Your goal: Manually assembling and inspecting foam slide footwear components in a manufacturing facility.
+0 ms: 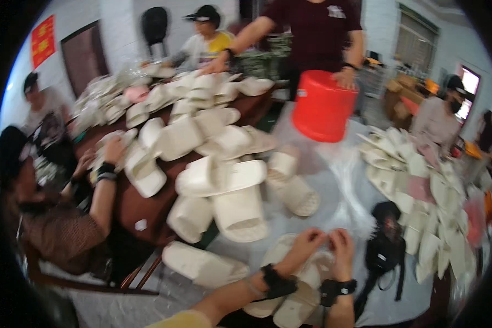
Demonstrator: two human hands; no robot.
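Note:
My left hand (pixel 306 245) and my right hand (pixel 342 246) meet at the fingertips, low in the head view, both closed in a pinch. Whatever is between the fingers is too small and blurred to make out. Just under my wrists rests a cream slide slipper (pixel 299 307), with others beside it partly covered by my forearms. Another cream slipper (pixel 205 265) lies to the left of my left forearm. Ahead of my hands is a stacked group of cream slippers (pixel 240 213), with a beige pair (pixel 294 188) at its right.
A red bucket (pixel 320 109) stands at the far side under a person's hand. Many slippers pile on the brown table (pixel 139 210) at left, and another heap (pixel 421 202) lies right. A black bag (pixel 385 240) sits beside my right hand. Co-workers surround the tables.

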